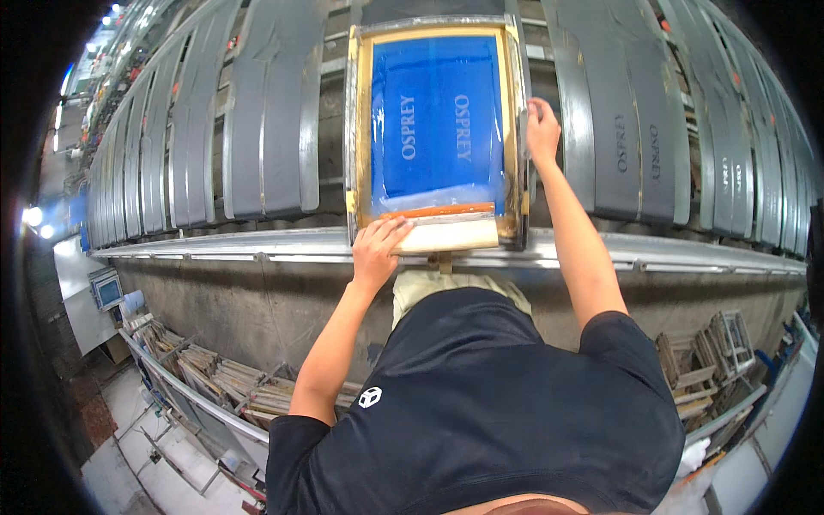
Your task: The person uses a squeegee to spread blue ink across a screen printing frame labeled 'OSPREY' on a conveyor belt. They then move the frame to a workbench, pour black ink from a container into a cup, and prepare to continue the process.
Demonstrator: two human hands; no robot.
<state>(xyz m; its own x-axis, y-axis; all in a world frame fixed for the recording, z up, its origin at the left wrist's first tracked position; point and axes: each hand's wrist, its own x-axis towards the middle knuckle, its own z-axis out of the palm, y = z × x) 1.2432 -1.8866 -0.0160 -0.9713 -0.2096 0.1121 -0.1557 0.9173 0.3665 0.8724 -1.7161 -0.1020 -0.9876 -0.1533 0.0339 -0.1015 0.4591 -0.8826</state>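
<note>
In front of me lies a screen printing frame (365,129) with yellowish inner edges and a blue mesh (438,94) that carries two pale lines of lettering. At its near end rests a squeegee (451,235) with a pale wooden handle and an orange blade. My left hand (378,249) grips the squeegee's left end, fingers over the top. A whitish film of ink or paste (442,199) lies along the far side of the blade. My right hand (542,130) is curled at the frame's right edge; its fingertips are partly hidden there.
Long padded printing boards with grey fabric (270,112) stand in rows on both sides; some fabric on the right (635,129) bears lettering. A metal rail (300,245) runs along the near edge. Stacked wooden frames (223,378) lie behind me at left, more frames (708,356) at right.
</note>
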